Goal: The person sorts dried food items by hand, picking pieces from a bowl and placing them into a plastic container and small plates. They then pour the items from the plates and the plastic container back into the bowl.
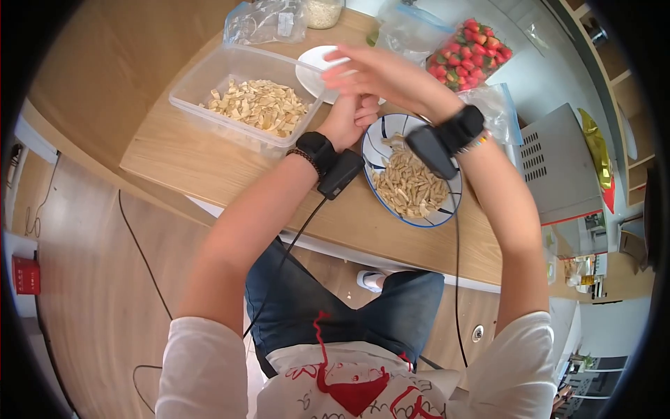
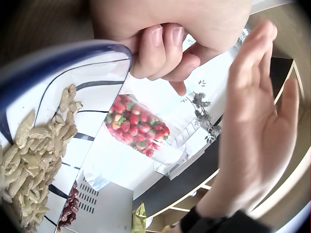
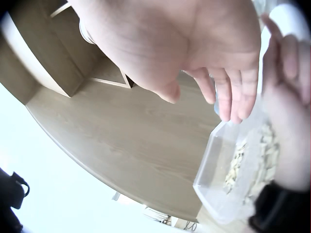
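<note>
My left hand (image 1: 347,120) is between a clear plastic box (image 1: 188,105) of pale dried slices (image 1: 262,105) and a blue-rimmed plate (image 1: 380,133) of light brown pieces (image 1: 408,183). In the left wrist view, the fingers (image 2: 165,53) of that hand curl in, with nothing visible in them. My right hand (image 1: 384,75), blurred in the head view, is raised over the left one, its fingers extended towards the box. The left wrist view shows the right palm (image 2: 257,131) empty. Both hands partly cover a white plate (image 1: 310,68).
Strawberries (image 1: 471,56) in a clear bag lie at the back right, near more clear bags (image 1: 412,31). Another plastic bag (image 1: 265,22) and a jar (image 1: 323,12) stand behind the box. A grey vented appliance (image 1: 558,164) is on the right; cables hang from both wrists.
</note>
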Motion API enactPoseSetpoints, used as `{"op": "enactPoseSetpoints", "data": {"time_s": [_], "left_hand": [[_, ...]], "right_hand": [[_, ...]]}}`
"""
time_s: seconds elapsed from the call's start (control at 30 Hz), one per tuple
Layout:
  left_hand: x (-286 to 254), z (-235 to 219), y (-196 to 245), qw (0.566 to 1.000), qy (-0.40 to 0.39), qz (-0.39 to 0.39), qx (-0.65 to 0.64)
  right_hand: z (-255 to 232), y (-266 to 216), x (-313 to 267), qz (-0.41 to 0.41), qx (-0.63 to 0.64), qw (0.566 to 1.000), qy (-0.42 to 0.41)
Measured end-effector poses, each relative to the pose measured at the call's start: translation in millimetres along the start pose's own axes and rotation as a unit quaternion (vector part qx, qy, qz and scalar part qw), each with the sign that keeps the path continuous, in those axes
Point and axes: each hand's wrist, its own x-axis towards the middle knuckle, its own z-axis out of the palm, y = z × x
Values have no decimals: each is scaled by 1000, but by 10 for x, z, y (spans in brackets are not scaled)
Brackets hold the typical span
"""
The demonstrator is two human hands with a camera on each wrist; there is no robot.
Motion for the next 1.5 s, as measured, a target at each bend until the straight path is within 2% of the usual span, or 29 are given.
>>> {"op": "enactPoseSetpoints", "data": {"time_s": [0.1, 0.13, 0.23, 0.33, 0.37, 0.5, 0.6, 0.8, 0.9, 1.0, 1.1, 1.2, 1.23, 1.43, 1.5], "left_hand": [[-57, 134, 35, 998, 60, 1, -24], [-56, 118, 35, 999, 39, -8, -18], [-42, 65, 58, 1000, -6, -27, -10], [-52, 83, 64, 1000, -1, -26, -10], [-54, 83, 68, 1000, 1, -27, -11], [-52, 84, 80, 999, -3, -29, -15], [-61, 105, 77, 1000, 9, -28, -7], [-54, 89, 78, 999, 4, -32, -17], [-48, 84, 74, 999, 11, -29, -8], [-42, 66, 73, 1000, 4, -29, -9], [-51, 84, 76, 999, 5, -32, -22], [-51, 77, 76, 999, 6, -34, -23], [-52, 77, 79, 999, 8, -33, -22], [-62, 96, 77, 999, 17, -33, -27], [-54, 89, 73, 999, 16, -38, -35]], "right_hand": [[-212, 61, -475, 22, -116, 993, 21], [-243, 101, -622, 26, -163, 986, 34], [-249, 318, -990, 28, -223, 974, -10], [-89, 428, -1259, -47, -430, 899, -72], [-52, 460, -1296, -82, -459, 881, -79], [50, 477, -1374, 41, -420, 905, -50], [66, 577, -1389, 35, -414, 909, -20], [113, 689, -1410, -33, -452, 892, -4], [114, 699, -1424, -62, -500, 864, 3], [2, 649, -1464, -51, -488, 870, 50], [-81, 425, -1628, 78, -388, 918, 40], [-136, 467, -1775, 125, -368, 921, -18], [-124, 489, -1795, 154, -356, 922, -8], [-128, 734, -1819, 0, -449, 893, 4], [-78, 715, -1828, 30, -420, 907, 4]]}}
